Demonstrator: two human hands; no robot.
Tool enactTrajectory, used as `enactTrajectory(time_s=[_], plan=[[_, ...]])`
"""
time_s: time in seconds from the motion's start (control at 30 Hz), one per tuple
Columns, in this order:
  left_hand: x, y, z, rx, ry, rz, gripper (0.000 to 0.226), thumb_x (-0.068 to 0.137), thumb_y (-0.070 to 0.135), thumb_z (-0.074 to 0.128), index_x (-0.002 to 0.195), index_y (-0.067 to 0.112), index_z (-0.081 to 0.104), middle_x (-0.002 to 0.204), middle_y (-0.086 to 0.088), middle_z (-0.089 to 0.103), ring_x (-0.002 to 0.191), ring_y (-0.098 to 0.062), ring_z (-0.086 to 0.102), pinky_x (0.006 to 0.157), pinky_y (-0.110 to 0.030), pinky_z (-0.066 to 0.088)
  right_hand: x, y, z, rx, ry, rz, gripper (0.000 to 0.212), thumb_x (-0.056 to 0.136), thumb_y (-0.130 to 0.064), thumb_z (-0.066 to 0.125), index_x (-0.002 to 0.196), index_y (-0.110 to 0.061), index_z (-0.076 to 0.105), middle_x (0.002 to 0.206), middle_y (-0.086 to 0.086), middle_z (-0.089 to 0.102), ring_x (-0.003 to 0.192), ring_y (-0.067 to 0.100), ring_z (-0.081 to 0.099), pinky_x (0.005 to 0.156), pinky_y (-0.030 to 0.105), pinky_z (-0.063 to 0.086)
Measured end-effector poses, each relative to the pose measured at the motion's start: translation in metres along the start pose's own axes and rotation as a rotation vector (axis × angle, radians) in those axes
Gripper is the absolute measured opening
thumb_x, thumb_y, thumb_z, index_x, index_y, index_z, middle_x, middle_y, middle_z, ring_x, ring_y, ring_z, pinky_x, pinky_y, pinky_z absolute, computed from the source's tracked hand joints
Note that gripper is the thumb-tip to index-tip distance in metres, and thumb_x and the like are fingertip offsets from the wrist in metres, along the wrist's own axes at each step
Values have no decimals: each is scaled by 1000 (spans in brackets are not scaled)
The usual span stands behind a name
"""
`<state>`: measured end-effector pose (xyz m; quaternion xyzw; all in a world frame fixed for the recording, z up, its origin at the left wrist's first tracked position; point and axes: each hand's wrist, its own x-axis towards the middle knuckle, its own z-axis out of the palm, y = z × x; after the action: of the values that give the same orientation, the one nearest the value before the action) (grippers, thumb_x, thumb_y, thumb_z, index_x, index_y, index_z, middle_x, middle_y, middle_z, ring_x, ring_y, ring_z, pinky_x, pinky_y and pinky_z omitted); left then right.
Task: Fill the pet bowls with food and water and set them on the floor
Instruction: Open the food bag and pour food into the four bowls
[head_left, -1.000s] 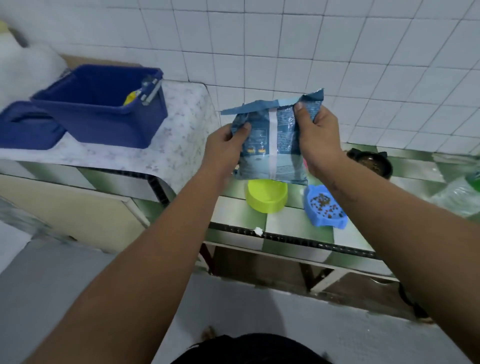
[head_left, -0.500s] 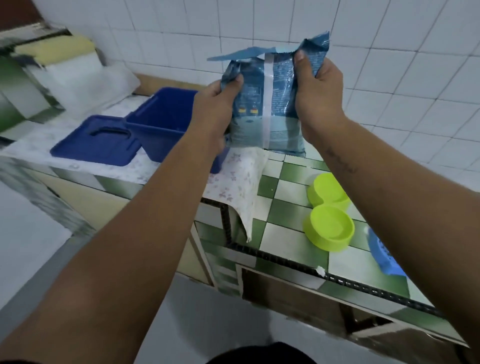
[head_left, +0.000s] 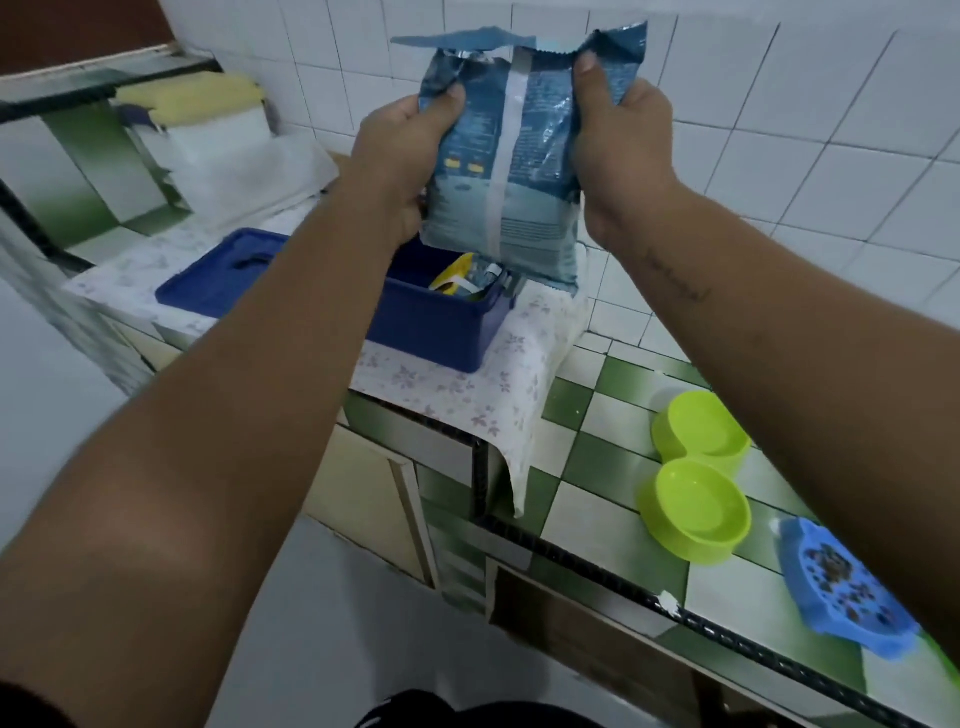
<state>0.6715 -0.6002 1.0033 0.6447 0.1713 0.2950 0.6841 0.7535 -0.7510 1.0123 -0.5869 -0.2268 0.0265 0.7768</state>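
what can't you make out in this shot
All in the head view:
- How much food the food bag holds: its opaque foil hides it.
- The bag's print: too small and blurred.
- Most of what is in the blue bin: the bag and the left forearm cover it.
- Fingers of the left hand and right hand: behind the bag; only thumbs show.

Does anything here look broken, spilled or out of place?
No spill shows. The counter's black edge strip has a white chipped spot near the green double bowl. The flowered sheet droops crookedly over the counter edge. The food bag has a ragged torn top.
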Motion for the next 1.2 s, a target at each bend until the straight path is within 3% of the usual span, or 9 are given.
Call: enactTrajectory(time_s=[0.07, 0.23, 0.43, 0.53, 0.73, 0.83, 0.93, 1.03, 1.2], plan=[[19, 1, -18, -7, -27, -11, 29, 100, 30, 68, 114, 5, 71, 107, -12, 79, 99, -29, 76, 84, -49, 63, 0, 8, 18, 50, -25, 31, 24, 101, -26, 58, 94, -3, 58, 95, 33, 66, 81, 42, 70, 74, 55, 62], [74, -11, -66, 80, -178, -73, 25, 102, 32, 64, 111, 9, 71, 112, -10, 78, 105, -28, 75, 91, -47, 61, -4, 40, 57, 45, -6, 111, 31, 100, -23, 60, 107, 7, 66, 107, 25, 72, 100, 38, 72, 83, 58, 60], [130, -28, -89, 155, -299, -90, 30, 103, 34, 62, 113, 7, 70, 110, -11, 78, 102, -27, 75, 84, -41, 63, -3, 71, 99, -46, 82, 140, 23, 97, -20, 61, 101, 2, 66, 89, 14, 70, 80, 22, 68, 77, 45, 60], [151, -39, -94, 258, -386, -118, 29, 103, 33, 62, 110, 6, 70, 105, -10, 79, 95, -22, 76, 80, -35, 62, -7, 86, 114, -49, 138, 224, 22, 93, -21, 62, 98, 0, 65, 88, 17, 69, 79, 25, 66, 75, 57, 59], [167, -65, -93, 538, -573, -118, 30, 100, 28, 67, 104, -2, 70, 104, -14, 76, 93, -24, 74, 92, -40, 60, -14, 104, 124, -173, 176, 426, 8, 76, -7, 57, 84, -9, 55, 80, 16, 56, 74, 28, 53, 67, 44, 51], [169, -79, -91, 720, -725, -176, 50, 90, 46, 74, 115, 3, 71, 114, -11, 75, 109, -28, 71, 105, -48, 53, -17, 104, 120, -370, 93, 574, 10, 83, 0, 59, 91, -2, 64, 90, 19, 67, 83, 37, 71, 77, 48, 63], [167, -77, -87, 1045, -807, -85, 47, 90, 61, 63, 106, 17, 65, 111, 0, 69, 105, -22, 64, 103, -43, 49, -19, 96, 119, -417, 39, 654, 14, 89, 1, 60, 103, 0, 64, 98, 23, 71, 70, 31, 71, 64, 38, 64], [170, -86, -80, 1023, -743, -51, 53, 77, 60, 70, 100, 12, 68, 104, -3, 72, 100, -23, 67, 100, -46, 54, -17, 93, 114, -758, -7, 505, 31, 88, -9, 69, 113, -11, 50, 99, 8, 59, 75, 22, 60, 59, 31, 54], [169, -104, -80, 1109, -799, -27, 45, 95, 54, 61, 102, 11, 68, 91, -2, 65, 83, -19, 59, 79, -36, 47, -12, 103, 106, -1445, -178, -88, 43, 81, -16, 74, 121, -16, 59, 127, 9, 43, 115, 28, 42, 93, 40, 47]])
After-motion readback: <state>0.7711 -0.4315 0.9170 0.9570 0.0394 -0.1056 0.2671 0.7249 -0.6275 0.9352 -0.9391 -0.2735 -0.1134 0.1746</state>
